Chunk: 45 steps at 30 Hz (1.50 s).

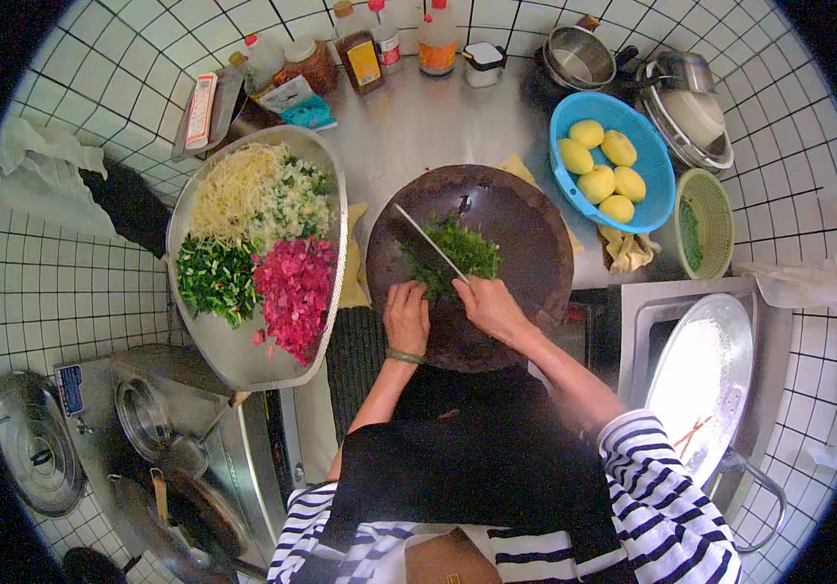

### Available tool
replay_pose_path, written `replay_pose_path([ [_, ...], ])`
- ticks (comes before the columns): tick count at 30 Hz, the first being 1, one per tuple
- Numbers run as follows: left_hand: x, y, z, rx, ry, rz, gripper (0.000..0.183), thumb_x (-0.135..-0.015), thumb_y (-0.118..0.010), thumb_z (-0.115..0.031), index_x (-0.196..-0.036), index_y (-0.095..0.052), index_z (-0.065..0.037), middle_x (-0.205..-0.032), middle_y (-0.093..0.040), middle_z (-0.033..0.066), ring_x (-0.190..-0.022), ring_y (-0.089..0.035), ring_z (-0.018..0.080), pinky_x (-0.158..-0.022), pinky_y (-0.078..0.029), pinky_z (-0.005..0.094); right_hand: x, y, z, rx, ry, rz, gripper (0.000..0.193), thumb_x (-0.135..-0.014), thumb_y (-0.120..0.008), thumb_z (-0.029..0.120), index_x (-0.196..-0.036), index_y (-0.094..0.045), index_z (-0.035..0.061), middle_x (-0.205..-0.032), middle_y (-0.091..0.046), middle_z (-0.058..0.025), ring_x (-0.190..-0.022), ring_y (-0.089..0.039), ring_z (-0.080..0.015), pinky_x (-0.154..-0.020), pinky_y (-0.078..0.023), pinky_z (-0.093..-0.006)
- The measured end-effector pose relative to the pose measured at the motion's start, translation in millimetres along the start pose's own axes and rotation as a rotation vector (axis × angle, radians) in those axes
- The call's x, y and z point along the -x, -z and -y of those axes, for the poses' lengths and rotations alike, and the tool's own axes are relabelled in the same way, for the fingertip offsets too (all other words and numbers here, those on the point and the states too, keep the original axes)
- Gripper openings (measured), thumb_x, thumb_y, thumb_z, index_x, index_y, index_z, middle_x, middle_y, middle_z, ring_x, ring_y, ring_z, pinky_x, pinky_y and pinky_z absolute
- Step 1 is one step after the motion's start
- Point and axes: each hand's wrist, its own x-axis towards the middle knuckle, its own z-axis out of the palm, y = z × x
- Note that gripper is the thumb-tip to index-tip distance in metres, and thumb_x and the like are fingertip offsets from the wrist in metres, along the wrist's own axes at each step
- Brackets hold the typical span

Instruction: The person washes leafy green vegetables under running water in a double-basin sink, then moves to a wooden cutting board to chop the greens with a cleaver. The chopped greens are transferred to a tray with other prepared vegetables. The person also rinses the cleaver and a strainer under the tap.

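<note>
While the right hand [492,310] grips the knife [431,243], the left hand [405,323] curls its fingers [418,298] beside greens [475,255] (limp, light, I'd guess), best gathered underneath.

One knife [431,243], six potatoes [597,184]

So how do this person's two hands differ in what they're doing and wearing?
The right hand grips the knife; the left hand sits at the near edge of the chopped greens. The left hand has a greenish bangle at its wrist; the right hand has none. Both are ungloved and over the round chopping board.
</note>
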Motion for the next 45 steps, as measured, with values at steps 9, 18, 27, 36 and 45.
replay_pose_path([
  [9,-4,-18,9,0.032,0.158,-0.059,0.019,-0.073,-0.067,-0.002,-0.090,-0.062,0.002,-0.092,-0.059,0.0179,-0.090,-0.057,0.0372,-0.077,-0.045,0.0418,6,3,11,0.052,0.028,-0.017,0.030,-0.095,-0.050,0.025,-0.084,-0.058,-0.0014,-0.061,-0.058,-0.0282,-0.061,-0.058,-0.0492,-0.053,-0.048,-0.0540],
  [18,3,-3,-5,-0.009,0.030,-0.012,0.012,-0.078,-0.063,-0.002,-0.088,-0.061,0.002,-0.096,-0.060,0.0148,-0.093,-0.056,0.0350,-0.077,-0.045,0.0409,9,-20,2,0.162,-0.032,0.046,0.029,-0.094,-0.053,0.025,-0.079,-0.057,-0.0006,-0.060,-0.057,-0.0274,-0.060,-0.059,-0.0462,-0.053,-0.048,-0.0528],
  [27,-6,-10,2,0.001,-0.008,0.009,0.021,-0.074,-0.065,-0.003,-0.095,-0.064,0.000,-0.099,-0.061,0.0134,-0.097,-0.054,0.0332,-0.082,-0.043,0.0445,2,-1,1,0.046,-0.003,-0.038,0.031,-0.095,-0.050,0.026,-0.085,-0.059,-0.0016,-0.063,-0.057,-0.0282,-0.063,-0.058,-0.0476,-0.054,-0.046,-0.0528],
  [36,-5,-18,3,0.157,0.216,-0.193,0.009,-0.074,-0.064,-0.001,-0.084,-0.064,0.000,-0.088,-0.060,0.0168,-0.083,-0.056,0.0373,-0.077,-0.046,0.0449,8,-11,17,0.183,0.004,-0.017,0.032,-0.095,-0.050,0.027,-0.081,-0.057,-0.0011,-0.063,-0.058,-0.0272,-0.062,-0.059,-0.0470,-0.054,-0.047,-0.0542],
  [45,14,9,-7,-0.245,-0.038,-0.011,0.020,-0.076,-0.067,-0.009,-0.094,-0.066,-0.004,-0.099,-0.060,0.0101,-0.107,-0.051,0.0322,-0.085,-0.040,0.0441,7,-6,15,0.072,0.031,-0.038,0.029,-0.093,-0.054,0.024,-0.082,-0.058,-0.0027,-0.063,-0.057,-0.0277,-0.063,-0.058,-0.0468,-0.055,-0.047,-0.0517],
])
